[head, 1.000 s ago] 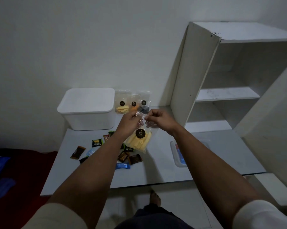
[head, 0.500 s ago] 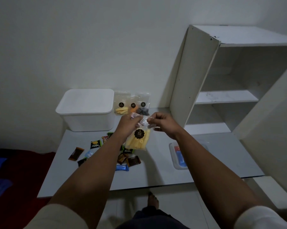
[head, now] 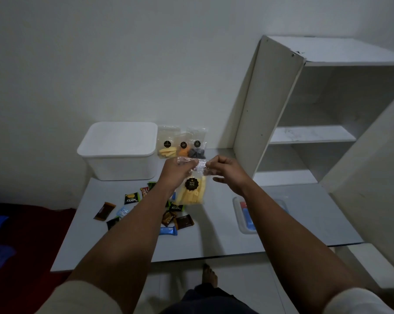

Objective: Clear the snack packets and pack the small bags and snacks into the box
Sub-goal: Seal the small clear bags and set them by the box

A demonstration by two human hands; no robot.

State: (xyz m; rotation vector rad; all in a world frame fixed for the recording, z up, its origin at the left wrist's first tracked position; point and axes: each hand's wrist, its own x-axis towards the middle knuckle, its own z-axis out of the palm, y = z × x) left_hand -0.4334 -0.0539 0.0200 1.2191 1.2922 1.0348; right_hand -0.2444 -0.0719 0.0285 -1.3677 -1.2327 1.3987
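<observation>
Pinching the clear snack bag top, both hands (fingertips hidden).

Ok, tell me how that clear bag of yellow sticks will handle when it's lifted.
The clear bag is probably floppy: it hangs limp from the left hand and right hand pinching its crinkled top. It likely feels light, since a pinch holds it. The yellow sticks inside may snap if squeezed.
</observation>
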